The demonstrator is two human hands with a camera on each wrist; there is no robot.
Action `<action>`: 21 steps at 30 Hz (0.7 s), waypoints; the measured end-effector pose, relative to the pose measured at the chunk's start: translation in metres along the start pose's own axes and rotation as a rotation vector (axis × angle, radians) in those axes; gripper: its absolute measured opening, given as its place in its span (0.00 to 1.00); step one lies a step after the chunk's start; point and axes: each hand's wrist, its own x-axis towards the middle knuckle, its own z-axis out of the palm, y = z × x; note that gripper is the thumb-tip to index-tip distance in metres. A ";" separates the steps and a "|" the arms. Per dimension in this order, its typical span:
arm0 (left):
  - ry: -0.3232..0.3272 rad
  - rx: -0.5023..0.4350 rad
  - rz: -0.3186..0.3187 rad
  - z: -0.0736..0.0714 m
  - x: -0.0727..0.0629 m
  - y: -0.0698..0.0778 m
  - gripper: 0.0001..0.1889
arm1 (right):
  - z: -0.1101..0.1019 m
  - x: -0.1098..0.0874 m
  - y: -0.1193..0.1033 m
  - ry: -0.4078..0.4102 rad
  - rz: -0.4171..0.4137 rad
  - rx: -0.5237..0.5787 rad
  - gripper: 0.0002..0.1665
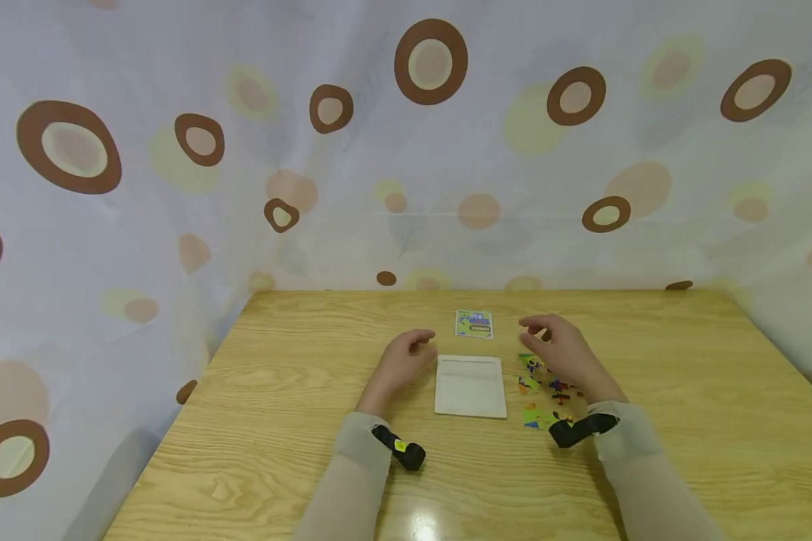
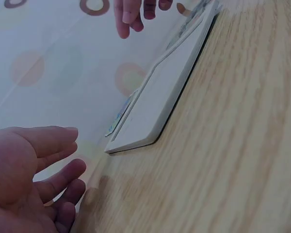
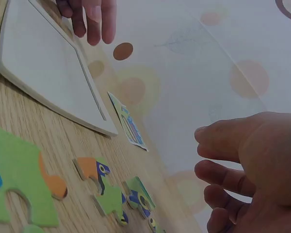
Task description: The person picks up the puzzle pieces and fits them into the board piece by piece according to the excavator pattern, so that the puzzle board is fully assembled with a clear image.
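Note:
A square white puzzle tray (image 1: pixel 470 386) with a raised rim lies on the table. My left hand (image 1: pixel 407 364) hovers at its left side, fingers loosely bent and holding nothing. On the other side, my right hand (image 1: pixel 560 349) is held above several loose jigsaw pieces (image 1: pixel 530 385), its fingers relaxed around nothing. In the right wrist view a large green puzzle piece (image 3: pixel 19 170) and smaller green and orange pieces (image 3: pixel 104 187) lie flat. Behind the tray is a small picture card (image 1: pixel 474 324) showing a purple vehicle. Part of the pieces is hidden under my right hand and wrist.
The wooden table (image 1: pixel 264 376) reaches back to a patterned cloth (image 1: pixel 352 173) that hangs behind it and along both sides. Each wrist wears a black strap with a camera (image 1: pixel 406 453).

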 end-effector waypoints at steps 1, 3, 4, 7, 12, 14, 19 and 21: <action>-0.002 0.003 -0.001 0.000 0.000 -0.001 0.19 | -0.001 0.000 0.001 -0.007 0.007 -0.007 0.23; -0.006 0.009 -0.006 0.001 0.000 -0.003 0.19 | -0.003 0.000 0.004 -0.026 0.024 -0.016 0.22; -0.008 0.009 -0.011 0.001 -0.001 -0.004 0.19 | -0.003 0.000 0.006 -0.038 0.035 -0.014 0.22; -0.012 0.022 -0.018 0.001 -0.001 -0.007 0.19 | -0.005 -0.001 0.009 -0.072 0.068 0.006 0.21; -0.021 0.046 0.028 0.001 -0.001 -0.011 0.18 | -0.006 -0.001 0.016 -0.106 0.057 0.008 0.18; -0.027 0.063 0.051 0.002 0.000 -0.012 0.17 | -0.006 -0.001 0.018 -0.110 0.050 0.000 0.17; -0.029 0.124 0.086 0.003 0.000 -0.014 0.17 | -0.007 -0.002 0.023 -0.150 0.052 0.002 0.17; -0.027 0.143 0.096 0.004 -0.001 -0.014 0.17 | -0.008 -0.003 0.025 -0.174 0.054 0.013 0.17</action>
